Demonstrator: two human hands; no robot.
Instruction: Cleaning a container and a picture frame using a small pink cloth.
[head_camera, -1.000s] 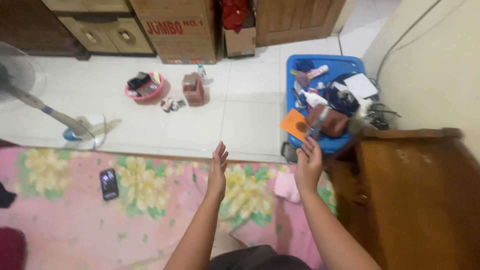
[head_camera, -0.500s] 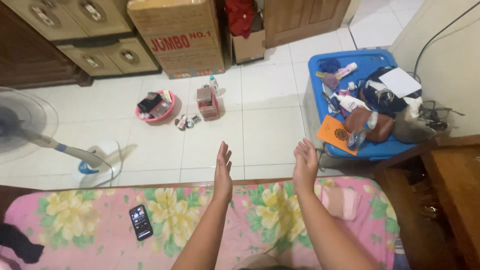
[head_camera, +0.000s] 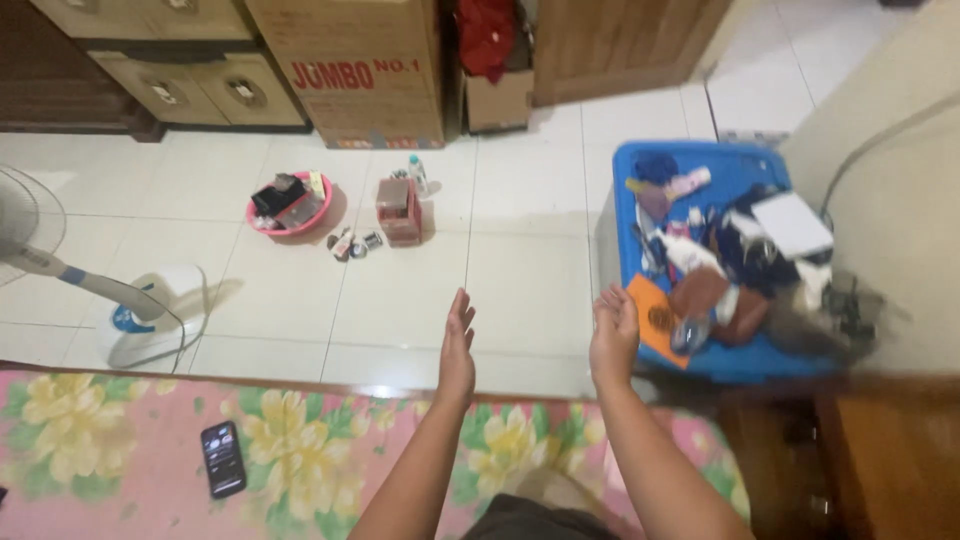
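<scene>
Both hands are raised over the edge of a pink flowered mattress (head_camera: 300, 450), open and holding nothing. The left hand (head_camera: 458, 345) is flat, fingers pointing away from the person; the right hand (head_camera: 613, 330) is loosely curled, nearest a blue bin (head_camera: 625, 215) heaped with clutter, an orange booklet (head_camera: 652, 318) just beside it. A phone (head_camera: 222, 459) lies on the mattress, long axis roughly front to back. A fan (head_camera: 120, 310) and pink basin (head_camera: 290, 205) stand on the tiled floor.

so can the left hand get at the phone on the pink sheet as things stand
Probably yes. The left hand is empty and held up open, and the phone lies alone on the flowered sheet down to its left, with nothing lying between them.
</scene>
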